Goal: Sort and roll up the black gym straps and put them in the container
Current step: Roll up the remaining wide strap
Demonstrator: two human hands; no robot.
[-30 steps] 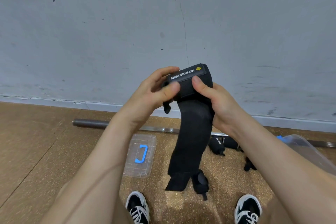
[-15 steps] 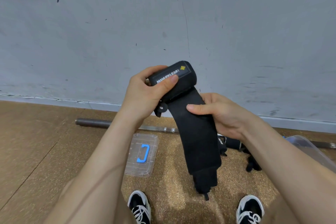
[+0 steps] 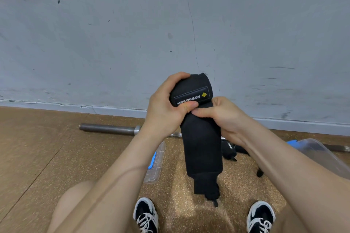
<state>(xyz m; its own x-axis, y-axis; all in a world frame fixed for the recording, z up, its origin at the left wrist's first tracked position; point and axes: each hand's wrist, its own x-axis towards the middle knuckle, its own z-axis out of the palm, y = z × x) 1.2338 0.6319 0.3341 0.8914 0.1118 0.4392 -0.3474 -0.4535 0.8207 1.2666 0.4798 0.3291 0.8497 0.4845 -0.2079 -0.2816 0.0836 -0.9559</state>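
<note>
A pair of black-and-white laced sneakers (image 3: 145, 215) stands at the bottom edge on the speckled cork-brown floor (image 3: 56, 157). Above them, held up between both forearms, hangs the loose tail of a black gym strap (image 3: 202, 149), its upper end wound into a thick roll. The left hand (image 3: 162, 108) grips that roll, fingers curled over its top and thumb pressed on a sewn label (image 3: 191, 98) reading "MANUEKLEAR" in white beside a small yellow emblem. The right hand (image 3: 225, 117) pinches the strap just under the roll, its thumb meeting the left thumb. On the floor behind lie a clear lid (image 3: 156, 166) with a blue handle, another rolled black strap (image 3: 229, 149) with white lettering too small to read, and at right the clear plastic container (image 3: 322, 157). Farther back a steel barbell (image 3: 109, 129) lies along the scuffed grey wall (image 3: 170, 24).
</note>
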